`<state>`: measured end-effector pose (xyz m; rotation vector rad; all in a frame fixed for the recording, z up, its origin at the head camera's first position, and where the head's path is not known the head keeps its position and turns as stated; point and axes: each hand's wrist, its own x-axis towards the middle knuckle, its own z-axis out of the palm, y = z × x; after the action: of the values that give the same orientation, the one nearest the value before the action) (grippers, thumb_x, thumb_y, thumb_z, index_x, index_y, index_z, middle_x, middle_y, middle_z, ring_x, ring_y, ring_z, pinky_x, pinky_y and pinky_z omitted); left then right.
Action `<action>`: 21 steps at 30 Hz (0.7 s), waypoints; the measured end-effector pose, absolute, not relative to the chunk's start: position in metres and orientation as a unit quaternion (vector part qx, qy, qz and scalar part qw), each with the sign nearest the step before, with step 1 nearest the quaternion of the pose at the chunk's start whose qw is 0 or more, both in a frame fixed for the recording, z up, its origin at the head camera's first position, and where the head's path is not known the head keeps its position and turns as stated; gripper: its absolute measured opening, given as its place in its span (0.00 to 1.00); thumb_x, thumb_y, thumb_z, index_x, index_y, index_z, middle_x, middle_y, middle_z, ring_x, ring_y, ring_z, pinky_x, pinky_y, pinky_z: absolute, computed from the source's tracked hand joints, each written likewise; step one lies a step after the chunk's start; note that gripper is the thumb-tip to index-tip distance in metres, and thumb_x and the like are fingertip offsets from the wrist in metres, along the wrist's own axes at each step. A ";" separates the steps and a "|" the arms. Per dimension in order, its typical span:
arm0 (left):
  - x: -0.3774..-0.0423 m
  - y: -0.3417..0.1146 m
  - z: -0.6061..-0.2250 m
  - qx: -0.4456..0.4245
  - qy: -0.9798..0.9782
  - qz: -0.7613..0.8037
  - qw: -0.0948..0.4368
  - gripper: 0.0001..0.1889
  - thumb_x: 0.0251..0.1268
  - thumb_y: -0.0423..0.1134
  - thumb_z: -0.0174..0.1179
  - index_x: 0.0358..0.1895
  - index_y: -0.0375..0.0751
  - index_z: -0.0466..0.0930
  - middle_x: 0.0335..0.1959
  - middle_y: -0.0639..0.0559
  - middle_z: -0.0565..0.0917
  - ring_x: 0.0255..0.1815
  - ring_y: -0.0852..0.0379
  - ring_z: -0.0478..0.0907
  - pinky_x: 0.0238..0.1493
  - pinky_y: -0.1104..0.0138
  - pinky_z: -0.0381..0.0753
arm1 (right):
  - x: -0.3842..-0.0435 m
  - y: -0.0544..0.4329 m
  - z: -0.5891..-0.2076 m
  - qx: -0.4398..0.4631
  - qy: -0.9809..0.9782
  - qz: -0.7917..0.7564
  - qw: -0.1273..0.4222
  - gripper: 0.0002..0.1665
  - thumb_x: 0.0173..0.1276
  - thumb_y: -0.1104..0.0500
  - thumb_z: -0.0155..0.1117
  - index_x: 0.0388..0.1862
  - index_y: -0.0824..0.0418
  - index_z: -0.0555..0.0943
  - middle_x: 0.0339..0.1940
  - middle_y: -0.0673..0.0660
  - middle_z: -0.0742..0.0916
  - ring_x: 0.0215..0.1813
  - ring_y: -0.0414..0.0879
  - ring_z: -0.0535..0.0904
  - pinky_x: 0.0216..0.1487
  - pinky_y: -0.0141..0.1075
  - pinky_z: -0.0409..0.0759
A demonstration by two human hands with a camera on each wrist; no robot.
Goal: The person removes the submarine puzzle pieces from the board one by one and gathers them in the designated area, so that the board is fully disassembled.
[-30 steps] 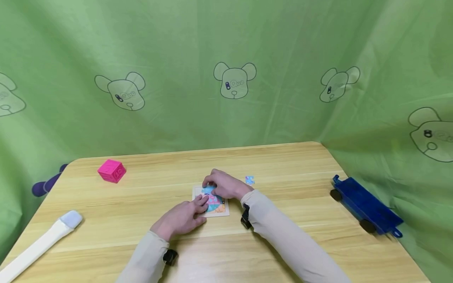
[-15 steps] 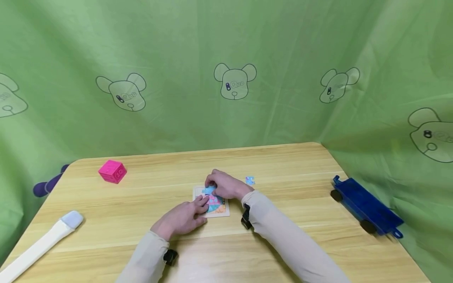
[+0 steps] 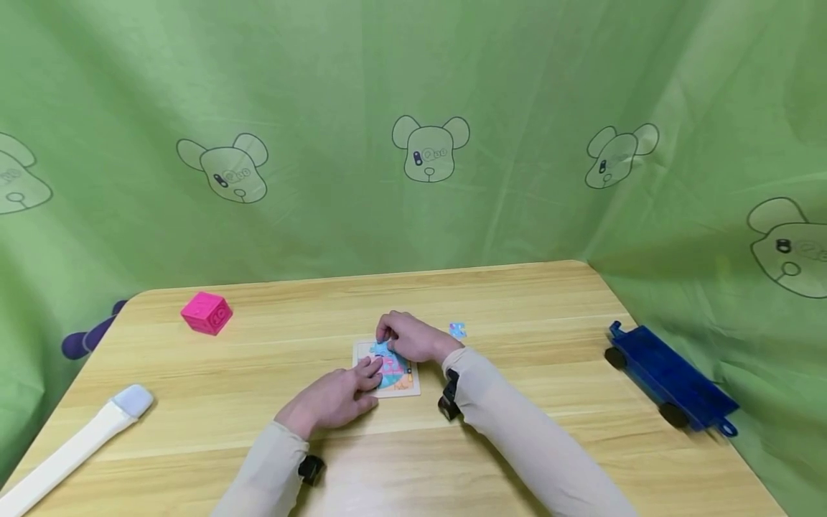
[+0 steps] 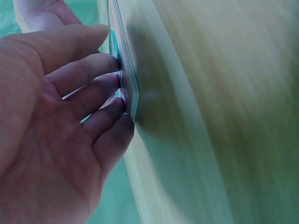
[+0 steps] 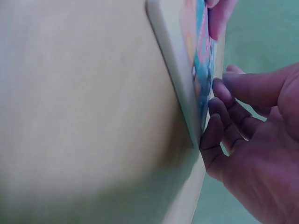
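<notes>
A small jigsaw puzzle in a pale frame (image 3: 408,393) lies flat near the middle of the table, its picture in blue, pink and orange. My left hand (image 3: 336,397) comes from the lower left, and its fairly straight fingertips rest on the picture. At the top of the puzzle my right hand (image 3: 416,337) pinches a light-blue puzzle piece (image 3: 380,348) between thumb and curled fingers. Its other fingertips are by the frame's edge (image 5: 180,88) in the right wrist view. Part of the picture is hidden under both hands. Another puzzle piece (image 3: 457,329) lies apart, right of the puzzle.
A pink block (image 3: 207,313) stands at the back left of the wooden table (image 3: 517,445). Along the right edge is a blue toy wagon (image 3: 672,377). A white strap-like object (image 3: 77,445) crosses the left front corner. Green curtains (image 3: 323,143) hang behind.
My right fingertips have shifted slightly to the right along the top of the puzzle, the light-blue piece staying at them. My left hand has kept its place on the picture.
</notes>
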<state>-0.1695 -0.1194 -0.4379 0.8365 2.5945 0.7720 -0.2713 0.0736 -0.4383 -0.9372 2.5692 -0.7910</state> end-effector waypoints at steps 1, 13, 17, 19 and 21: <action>-0.169 -0.119 -0.438 0.293 0.905 0.269 0.153 0.24 0.74 0.38 0.55 0.67 0.30 0.69 0.75 0.43 0.60 0.76 0.42 0.52 0.72 0.49 0.57 | -0.272 0.073 -0.439 -0.325 0.893 -0.275 0.147 0.10 0.69 0.72 0.56 0.46 0.62 0.77 0.42 0.54 0.79 0.46 0.46 0.73 0.52 0.38 0.74; -0.169 -0.119 -0.438 0.297 0.905 0.267 0.148 0.23 0.74 0.38 0.55 0.67 0.30 0.69 0.75 0.43 0.60 0.75 0.42 0.53 0.72 0.49 0.58 | -0.272 0.072 -0.442 -0.308 0.907 -0.254 0.137 0.11 0.67 0.72 0.59 0.44 0.61 0.81 0.40 0.53 0.79 0.44 0.45 0.74 0.50 0.37 0.75; -0.169 -0.119 -0.439 0.296 0.904 0.268 0.149 0.24 0.74 0.38 0.55 0.67 0.30 0.69 0.75 0.43 0.60 0.76 0.42 0.53 0.72 0.49 0.57 | -0.271 0.071 -0.442 -0.301 0.906 -0.262 0.140 0.09 0.69 0.71 0.60 0.44 0.61 0.79 0.39 0.53 0.79 0.43 0.45 0.73 0.49 0.36 0.75; -0.169 -0.119 -0.439 0.296 0.905 0.268 0.148 0.24 0.74 0.38 0.55 0.67 0.30 0.69 0.75 0.42 0.60 0.75 0.42 0.53 0.72 0.49 0.58 | -0.271 0.070 -0.441 -0.295 0.904 -0.273 0.143 0.08 0.69 0.71 0.60 0.44 0.62 0.77 0.39 0.54 0.79 0.42 0.45 0.73 0.49 0.36 0.75; -0.169 -0.119 -0.438 0.295 0.905 0.268 0.148 0.24 0.73 0.38 0.56 0.67 0.30 0.69 0.75 0.42 0.60 0.75 0.41 0.53 0.71 0.49 0.58 | -0.270 0.070 -0.441 -0.292 0.901 -0.286 0.144 0.08 0.69 0.71 0.60 0.45 0.62 0.77 0.38 0.54 0.80 0.42 0.45 0.74 0.48 0.37 0.75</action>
<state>-0.1693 -0.1189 -0.4385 0.8481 2.6035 0.7695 -0.2701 0.0700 -0.4413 -0.8406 2.5987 -0.8258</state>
